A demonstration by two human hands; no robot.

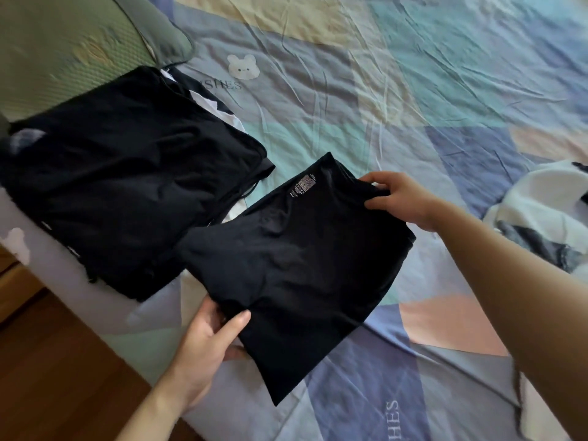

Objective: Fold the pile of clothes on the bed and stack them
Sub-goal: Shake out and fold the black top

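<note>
Garment: black folded garment [296, 268], soft matte rectangle with printed label, over the bed [397, 100].
Left hand [206, 342]: pinches its near edge.
Right hand [401, 198]: grips the far corner.
Stack [127, 186]: dark folded clothes, beside a green quilted pillow [63, 43].
Sheet: creased pastel patchwork.

Both forearms are bare to the left hand [203, 342] and right hand [401, 198], with no sleeves visible.

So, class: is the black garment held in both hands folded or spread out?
Folded: the black garment forms a compact rectangle, layered edges showing.
</note>
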